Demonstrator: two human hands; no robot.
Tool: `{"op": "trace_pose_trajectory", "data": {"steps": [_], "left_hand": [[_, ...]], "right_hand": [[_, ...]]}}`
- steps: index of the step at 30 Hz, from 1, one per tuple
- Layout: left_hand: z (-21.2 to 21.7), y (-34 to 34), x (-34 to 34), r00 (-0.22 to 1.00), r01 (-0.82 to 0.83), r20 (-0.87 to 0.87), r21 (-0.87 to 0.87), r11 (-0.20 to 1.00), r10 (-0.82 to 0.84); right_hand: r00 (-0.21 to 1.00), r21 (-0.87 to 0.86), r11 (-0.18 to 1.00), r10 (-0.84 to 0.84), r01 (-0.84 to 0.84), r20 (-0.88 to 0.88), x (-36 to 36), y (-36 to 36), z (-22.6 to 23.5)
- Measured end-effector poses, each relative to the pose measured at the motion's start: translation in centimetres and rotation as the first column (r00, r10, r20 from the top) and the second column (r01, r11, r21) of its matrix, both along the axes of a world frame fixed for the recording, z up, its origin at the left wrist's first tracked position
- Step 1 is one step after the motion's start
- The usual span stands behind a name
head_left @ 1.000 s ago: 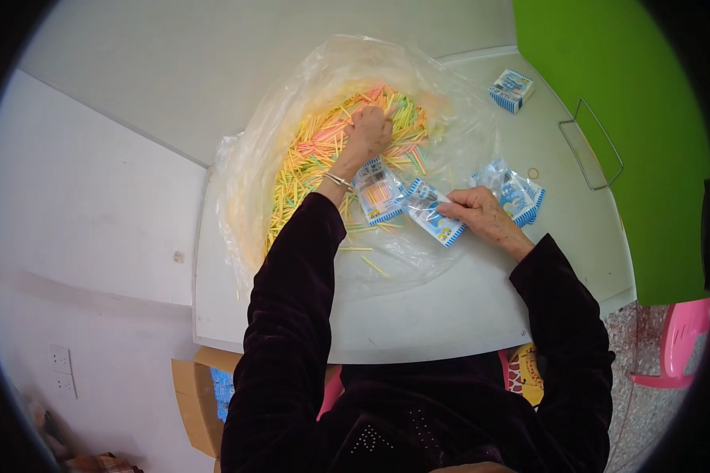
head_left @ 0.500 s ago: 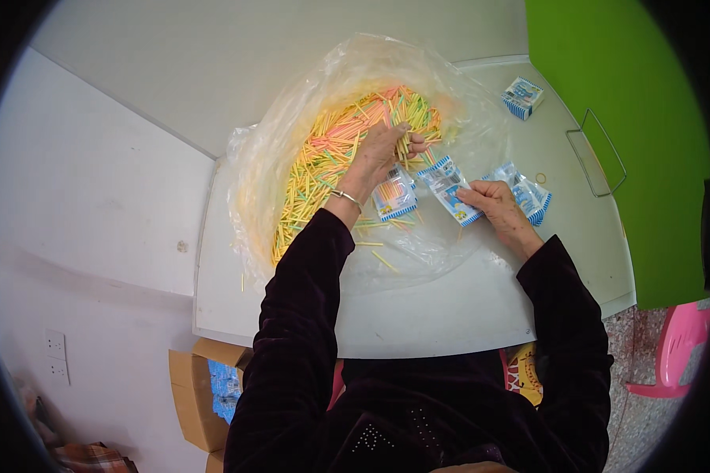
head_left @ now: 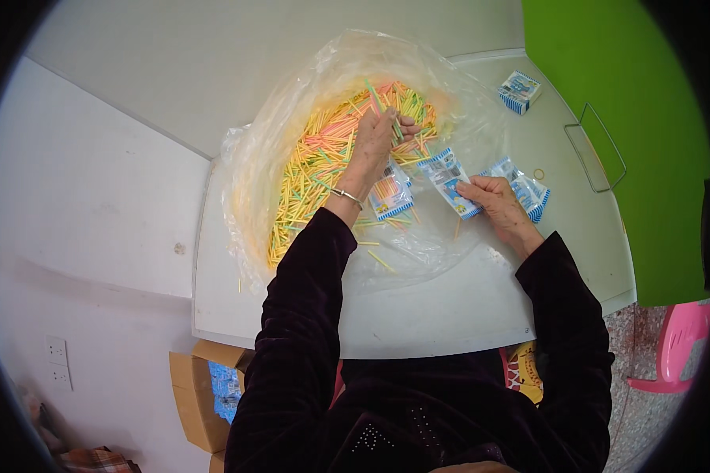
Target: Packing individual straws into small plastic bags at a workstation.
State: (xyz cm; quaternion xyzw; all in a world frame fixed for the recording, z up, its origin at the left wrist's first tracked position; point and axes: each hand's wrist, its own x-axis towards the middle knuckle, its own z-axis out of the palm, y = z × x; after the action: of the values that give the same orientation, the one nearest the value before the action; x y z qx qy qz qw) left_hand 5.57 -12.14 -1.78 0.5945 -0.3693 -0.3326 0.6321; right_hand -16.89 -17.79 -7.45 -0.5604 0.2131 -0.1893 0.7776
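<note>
A large clear plastic bag (head_left: 252, 158) lies wide open on the table, holding a heap of thin pastel sticks (head_left: 308, 189) in yellow, pink and green. Over the heap's right part, my left hand (head_left: 377, 142) is closed around a few sticks, and a green stick (head_left: 374, 96) pokes up past its fingers. To the right, my right hand (head_left: 493, 201) pinches the lower end of a small blue-and-white packet (head_left: 447, 177) between thumb and fingers. Below my left hand lies another packet (head_left: 392, 197), with sticks showing through its clear window.
More packets (head_left: 521, 185) lie beyond my right hand, and a small stack of packets (head_left: 520, 92) sits at the far right. A wire handle (head_left: 596, 150) and a rubber band (head_left: 539, 173) are nearby. A cardboard box (head_left: 189, 402) of blue packs stands below the table's left corner.
My left hand has turned slightly over the heap, and a green stick now stands up from its fingers. My right hand keeps the packet in nearly the same place.
</note>
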Motion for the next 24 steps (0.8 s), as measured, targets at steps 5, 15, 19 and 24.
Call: {"op": "trace_pose_trajectory", "data": {"steps": [5,15,19,24], "left_hand": [[0.9,0.7,-2.3,0.917,0.107,-0.371,-0.117,0.987,-0.143],[-1.9,0.9,-9.8,0.946,-0.04,-0.315,-0.334,0.942,-0.072],[-3.2,0.5,-10.2,0.975,-0.114,-0.219,-0.355,0.928,0.036],[-3.5,0.5,-10.2,0.978,-0.124,-0.199,-0.35,0.929,0.055]], "right_hand": [[0.976,0.31,0.94,-0.184,0.14,0.118,0.7,0.8,1.5],[0.818,0.694,0.716,-0.441,0.074,0.368,4.4,2.5,2.7],[0.814,0.716,0.683,-0.494,0.145,0.306,5.1,2.0,1.0],[0.823,0.647,0.752,-0.444,0.126,0.355,4.2,2.8,2.6]]}}
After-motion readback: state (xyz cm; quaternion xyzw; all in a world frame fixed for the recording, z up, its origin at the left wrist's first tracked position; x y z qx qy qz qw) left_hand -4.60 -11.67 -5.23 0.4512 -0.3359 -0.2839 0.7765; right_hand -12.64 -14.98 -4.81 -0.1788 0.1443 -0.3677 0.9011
